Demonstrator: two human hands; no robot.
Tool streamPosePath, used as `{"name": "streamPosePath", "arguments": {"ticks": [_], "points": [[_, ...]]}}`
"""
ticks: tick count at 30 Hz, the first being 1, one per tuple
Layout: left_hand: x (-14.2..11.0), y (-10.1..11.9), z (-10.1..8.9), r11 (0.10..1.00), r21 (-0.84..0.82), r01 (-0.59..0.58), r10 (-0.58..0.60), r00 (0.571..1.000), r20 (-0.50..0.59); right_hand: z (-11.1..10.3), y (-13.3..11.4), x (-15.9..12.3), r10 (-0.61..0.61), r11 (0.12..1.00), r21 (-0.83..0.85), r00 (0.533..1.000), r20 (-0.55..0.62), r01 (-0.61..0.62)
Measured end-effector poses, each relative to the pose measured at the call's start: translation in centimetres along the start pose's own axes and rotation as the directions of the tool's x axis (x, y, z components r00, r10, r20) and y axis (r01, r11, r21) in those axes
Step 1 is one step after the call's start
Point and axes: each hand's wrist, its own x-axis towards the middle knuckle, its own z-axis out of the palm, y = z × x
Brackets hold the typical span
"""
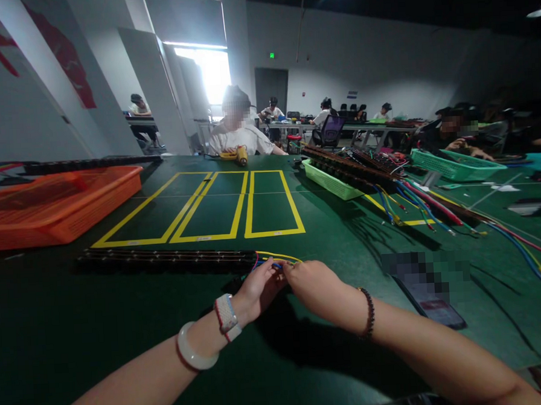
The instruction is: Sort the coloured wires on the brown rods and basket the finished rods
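A long black strip (164, 258) with thin lines along it lies across the green table, and coloured wires (273, 255) come out of its right end. Both of my hands meet at these wires. My left hand (259, 289), with a watch and a pale bangle on its wrist, has its fingers closed around the blue and yellow wires. My right hand (318, 289), wearing a dark bead bracelet, pinches at the same wires from the right. Its fingertips are partly hidden behind the hand, so the exact wire between them does not show.
Yellow tape outlines (209, 236) mark the table (122, 319) beyond the strip. An orange basket (62, 207) stands left; a green basket (333, 178) with more wired strips (354, 168) is at right. A phone (429, 297) lies near my right arm. A person (239, 128) sits opposite, by a yellow tool (241, 155).
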Motion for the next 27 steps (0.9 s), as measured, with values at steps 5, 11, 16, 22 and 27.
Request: {"name": "streamPosePath", "arguments": {"ticks": [5,11,16,22,27], "points": [[-0.5,-0.1,-0.1,0.979,0.198,0.038,-0.064,0.990,0.126,-0.8,1.5,0.0,0.006,1.000,0.002,0.999,-0.034,-0.005],[-0.8,-0.9,-0.1,0.950,0.309,-0.041,-0.008,0.988,0.156,-0.5,2.3,0.4,-0.036,0.999,0.028,0.999,0.019,0.035],[-0.9,-0.7,-0.1,0.956,0.294,0.011,-0.062,0.984,0.164,-0.2,2.0,0.7,-0.012,0.997,0.071,0.995,0.094,0.005],[-1.4,-0.6,0.4,0.938,0.346,-0.003,-0.057,0.985,0.162,0.0,1.9,1.4,-0.017,0.992,0.129,0.983,0.184,-0.007],[-1.5,-0.4,0.5,0.917,0.399,-0.019,-0.058,0.982,0.182,0.9,2.2,1.6,-0.007,0.991,0.136,0.982,0.188,-0.019]]}}
